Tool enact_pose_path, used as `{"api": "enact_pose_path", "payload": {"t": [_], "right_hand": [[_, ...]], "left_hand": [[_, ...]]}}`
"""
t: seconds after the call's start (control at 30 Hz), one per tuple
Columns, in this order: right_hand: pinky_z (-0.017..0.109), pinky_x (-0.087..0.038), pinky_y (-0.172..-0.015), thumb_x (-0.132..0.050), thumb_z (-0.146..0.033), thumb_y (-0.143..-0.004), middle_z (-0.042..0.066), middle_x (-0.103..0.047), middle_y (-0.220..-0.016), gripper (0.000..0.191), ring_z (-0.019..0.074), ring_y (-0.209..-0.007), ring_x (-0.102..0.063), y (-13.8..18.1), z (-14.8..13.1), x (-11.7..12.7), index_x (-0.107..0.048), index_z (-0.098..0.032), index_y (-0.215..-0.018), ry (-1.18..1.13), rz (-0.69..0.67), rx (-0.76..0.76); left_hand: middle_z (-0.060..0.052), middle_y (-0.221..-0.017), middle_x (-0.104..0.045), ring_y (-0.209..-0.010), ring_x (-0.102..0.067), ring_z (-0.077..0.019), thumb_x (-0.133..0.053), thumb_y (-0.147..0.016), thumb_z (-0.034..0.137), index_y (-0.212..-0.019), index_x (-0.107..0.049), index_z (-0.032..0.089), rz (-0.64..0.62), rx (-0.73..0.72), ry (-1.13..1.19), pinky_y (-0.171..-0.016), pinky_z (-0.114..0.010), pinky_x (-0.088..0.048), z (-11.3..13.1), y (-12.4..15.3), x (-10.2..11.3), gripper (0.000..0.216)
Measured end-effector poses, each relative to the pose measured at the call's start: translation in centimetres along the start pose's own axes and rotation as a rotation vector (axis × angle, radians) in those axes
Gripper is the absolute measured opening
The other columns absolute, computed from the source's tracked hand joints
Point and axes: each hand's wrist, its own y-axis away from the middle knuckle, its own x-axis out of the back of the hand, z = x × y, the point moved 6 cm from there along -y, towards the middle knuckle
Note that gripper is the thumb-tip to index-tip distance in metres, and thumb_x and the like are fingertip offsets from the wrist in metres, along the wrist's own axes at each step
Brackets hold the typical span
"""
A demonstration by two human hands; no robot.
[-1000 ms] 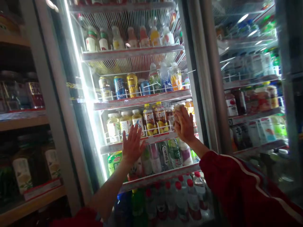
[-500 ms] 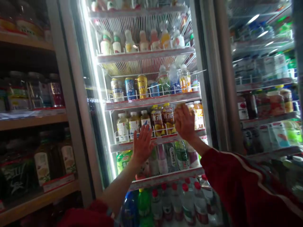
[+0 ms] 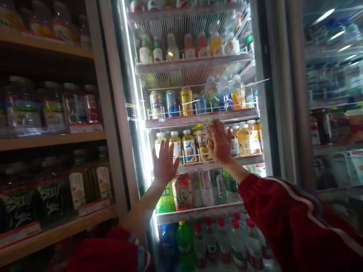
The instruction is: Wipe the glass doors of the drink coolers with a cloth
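Observation:
A glass door stands upright in front of lit drink shelves. My left hand is held up flat at the lower left of the glass, fingers spread, holding nothing. Whether its palm touches the glass I cannot tell. My right hand presses a crumpled pale cloth against the door, in front of the bottle shelf. Most of the cloth is hidden under the fingers. Behind the hands stand bottles with pale caps, among them a blue-and-white labelled bottle and an orange drink bottle.
Wooden shelves with bottles and jars run along the left. A metal door frame stands at the right, with another drinks cooler beyond it. Red-capped bottles fill the cooler's bottom, and cans stand higher up.
The view has swung left, so the cooler sits further right in the picture. My right hand has slid leftwards over the glass with the cloth. My left hand has also shifted left.

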Motion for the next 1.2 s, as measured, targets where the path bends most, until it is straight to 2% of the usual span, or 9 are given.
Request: {"api": "enact_pose_path", "payload": {"t": [0.1, 0.17, 0.4, 0.47, 0.7, 0.8, 0.93, 1.0, 1.2], "right_hand": [[0.051, -0.016, -0.115, -0.037, -0.021, -0.087, 0.007, -0.038, -0.149, 0.052, 0.0246, -0.140, -0.029, 0.0, -4.2, -1.4, -0.042, -0.022, -0.139, -0.028, -0.083, 0.106], [0.052, -0.016, -0.115, -0.039, -0.022, -0.087, 0.006, -0.039, -0.148, 0.051, 0.0241, -0.139, -0.030, -0.1, -4.9, -1.6, -0.043, -0.023, -0.138, -0.031, -0.098, 0.153], [0.061, -0.020, -0.110, -0.039, -0.024, -0.086, 0.010, -0.033, -0.151, 0.059, 0.0311, -0.136, -0.034, -1.6, -0.8, -0.5, -0.033, -0.023, -0.144, 0.014, 0.095, -0.061], [0.060, -0.020, -0.111, -0.038, -0.024, -0.087, 0.009, -0.033, -0.151, 0.058, 0.0305, -0.136, -0.034, -1.8, -2.2, -1.2, -0.032, -0.024, -0.145, -0.004, 0.079, -0.027], [0.052, -0.016, -0.115, -0.039, -0.023, -0.089, 0.007, -0.039, -0.148, 0.052, 0.0235, -0.140, -0.030, -0.4, -11.1, -4.1, -0.037, -0.024, -0.142, -0.042, -0.077, 0.228], [0.052, -0.015, -0.115, -0.039, -0.024, -0.089, 0.008, -0.040, -0.148, 0.051, 0.0230, -0.139, -0.031, -0.1, -11.6, -4.2, -0.039, -0.024, -0.140, -0.049, -0.101, 0.274], [0.056, -0.016, -0.114, -0.038, -0.024, -0.089, 0.010, -0.038, -0.149, 0.054, 0.0255, -0.139, -0.032, -0.7, -9.5, -3.6, -0.035, -0.023, -0.143, -0.018, -0.001, 0.132], [0.056, -0.016, -0.114, -0.038, -0.023, -0.089, 0.010, -0.037, -0.149, 0.056, 0.0259, -0.139, -0.032, -0.7, -9.7, -3.8, -0.032, -0.024, -0.145, -0.015, 0.019, 0.089], [0.052, -0.009, -0.117, -0.040, -0.022, -0.091, 0.006, -0.041, -0.147, 0.049, 0.0219, -0.140, -0.029, 1.2, -16.6, -5.8, -0.041, -0.025, -0.139, -0.079, -0.106, 0.303]], "left_hand": [[-0.015, -0.150, -0.034, -0.143, -0.019, -0.0243, -0.041, -0.093, 0.036, -0.146, -0.028, 0.016, 0.005, -0.021, -0.006, -0.118, -0.049, -0.002, 0.1, -0.1, 0.2, 0.058], [-0.014, -0.150, -0.034, -0.143, -0.020, -0.0234, -0.040, -0.094, 0.035, -0.146, -0.028, 0.016, 0.012, -0.023, -0.003, -0.118, -0.048, -0.002, -0.6, 0.0, 0.7, 0.056], [-0.015, -0.151, -0.030, -0.143, -0.021, -0.0255, -0.041, -0.094, 0.040, -0.146, -0.027, 0.017, 0.010, 0.103, -0.037, -0.117, -0.051, -0.003, -5.2, 1.3, 2.0, 0.059], [-0.015, -0.152, -0.030, -0.143, -0.020, -0.0252, -0.040, -0.094, 0.041, -0.146, -0.026, 0.017, 0.000, 0.093, -0.032, -0.117, -0.051, -0.003, -5.4, 1.5, 1.9, 0.059], [-0.015, -0.151, -0.031, -0.143, -0.019, -0.0252, -0.040, -0.094, 0.039, -0.147, -0.023, 0.016, -0.023, 0.092, -0.033, -0.117, -0.052, -0.004, -5.0, 1.5, 1.8, 0.060], [-0.016, -0.151, -0.031, -0.143, -0.021, -0.0263, -0.040, -0.094, 0.040, -0.147, -0.023, 0.015, -0.026, 0.113, -0.046, -0.116, -0.053, -0.007, -5.6, 1.9, 2.1, 0.061], [-0.017, -0.151, -0.032, -0.142, -0.022, -0.0265, -0.038, -0.094, 0.041, -0.148, -0.019, 0.016, -0.016, 0.090, -0.046, -0.115, -0.055, -0.009, -6.4, 2.6, 2.5, 0.062], [-0.016, -0.151, -0.032, -0.143, -0.021, -0.0261, -0.038, -0.094, 0.041, -0.148, -0.017, 0.017, -0.018, 0.074, -0.030, -0.116, -0.054, -0.010, -6.5, 2.9, 2.4, 0.063], [-0.014, -0.153, -0.027, -0.144, -0.014, -0.0215, -0.034, -0.095, 0.027, -0.149, -0.014, 0.016, 0.099, 0.052, 0.063, -0.117, -0.048, -0.015, -7.2, 3.4, 3.2, 0.058]]}}
